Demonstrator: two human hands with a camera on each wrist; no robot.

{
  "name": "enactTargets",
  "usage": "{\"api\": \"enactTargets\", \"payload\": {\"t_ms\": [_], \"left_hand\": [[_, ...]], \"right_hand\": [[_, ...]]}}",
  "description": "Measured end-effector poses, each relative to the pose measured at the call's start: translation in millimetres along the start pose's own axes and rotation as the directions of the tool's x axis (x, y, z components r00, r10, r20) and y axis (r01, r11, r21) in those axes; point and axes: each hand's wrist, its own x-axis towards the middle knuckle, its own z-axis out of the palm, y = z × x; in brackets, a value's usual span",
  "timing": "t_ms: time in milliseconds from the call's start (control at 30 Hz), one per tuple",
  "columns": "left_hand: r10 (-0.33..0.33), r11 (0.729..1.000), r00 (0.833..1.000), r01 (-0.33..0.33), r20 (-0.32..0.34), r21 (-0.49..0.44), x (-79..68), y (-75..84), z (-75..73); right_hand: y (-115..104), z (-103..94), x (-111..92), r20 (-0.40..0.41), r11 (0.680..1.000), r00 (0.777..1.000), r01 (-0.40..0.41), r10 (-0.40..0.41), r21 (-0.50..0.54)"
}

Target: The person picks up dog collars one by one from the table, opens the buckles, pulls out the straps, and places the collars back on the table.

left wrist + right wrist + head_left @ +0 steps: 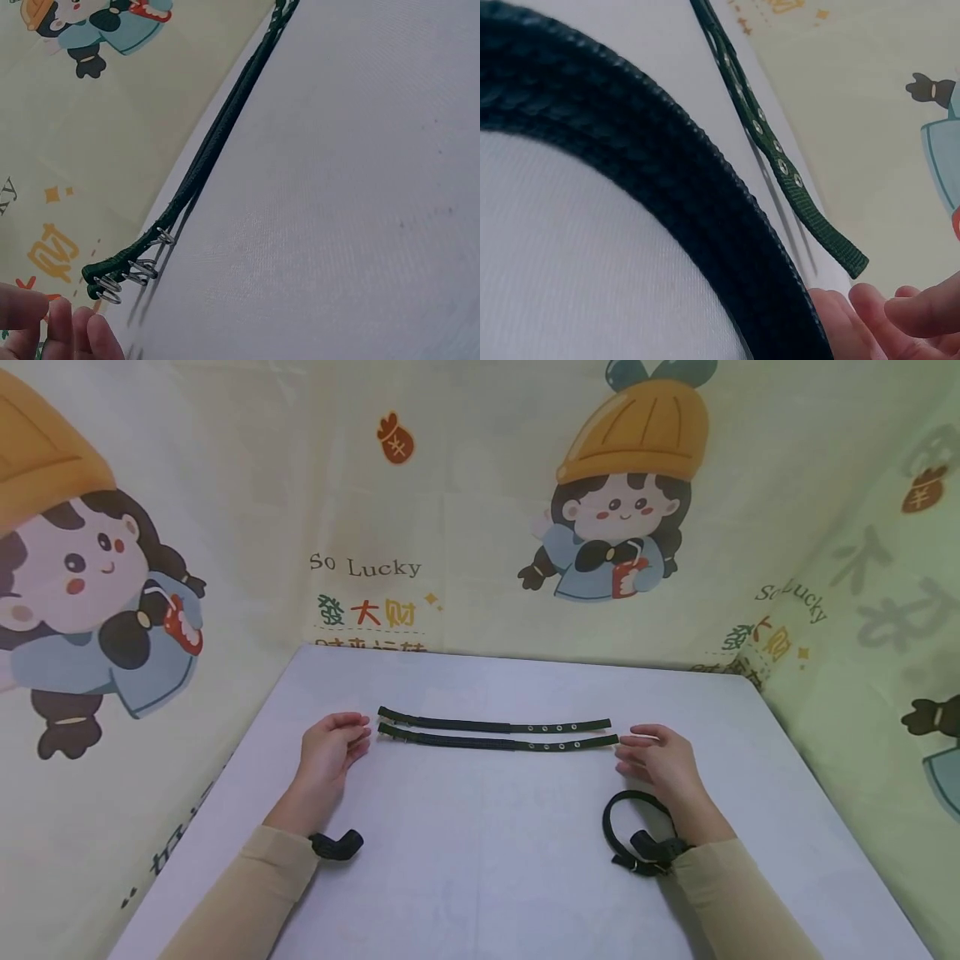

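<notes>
Two dark green webbing collars lie nearly parallel across the table, the far collar [465,724] just behind the near collar [465,742]. Metal rings [142,271] show at their left ends in the left wrist view, and eyelets [783,167] line their right ends. My left hand [327,760] is beside the left ends, fingers loosely bent and holding nothing. At the right ends, my right hand [666,768] has its fingertips close to the near collar's tip, also holding nothing. A third, dark collar [609,831], buckled into a loop, stands by my right wrist.
The white table [465,877] reaches back to a cream printed cloth [480,510] that hangs behind and at both sides. Small black cameras sit on both wrists, the left camera [341,845] and the right camera [654,846], which overlaps the looped collar.
</notes>
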Motion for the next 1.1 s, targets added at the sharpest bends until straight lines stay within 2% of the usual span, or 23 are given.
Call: {"api": "enactTargets", "payload": {"t_ms": [200,367,633,900,1033,1100], "left_hand": [[0.06,0.996,0.998,-0.058,-0.019,0.068,-4.7,1.4,6.1],[0.097,0.98,0.994,-0.104,0.051,0.168,-10.2,4.9,14.5],[0.198,0.905,0.966,-0.246,0.167,0.346,-20.3,5.4,35.6],[0.2,0.876,0.948,-0.287,0.249,0.388,-35.9,0.9,61.7],[0.219,0.821,0.925,-0.347,0.312,0.453,-43.2,-3.7,72.7],[0.229,0.788,0.907,-0.385,0.353,0.481,-46.9,-6.5,77.8]], "right_hand": [[2.3,-4.7,-5.4,-0.023,0.999,0.999,0.028,-0.028,-0.035],[1.8,-6.8,-11.6,-0.03,0.997,0.998,0.059,-0.06,-0.047],[0.9,-9.6,-19.7,-0.042,0.992,0.994,0.102,-0.105,-0.07],[-2.2,-8.8,-30.3,-0.05,0.986,0.992,0.109,-0.116,-0.127],[-1.7,-9.8,-34.2,-0.038,0.984,0.992,0.115,-0.121,-0.134],[-1.1,-10.5,-36.4,-0.031,0.984,0.991,0.122,-0.127,-0.13]]}}
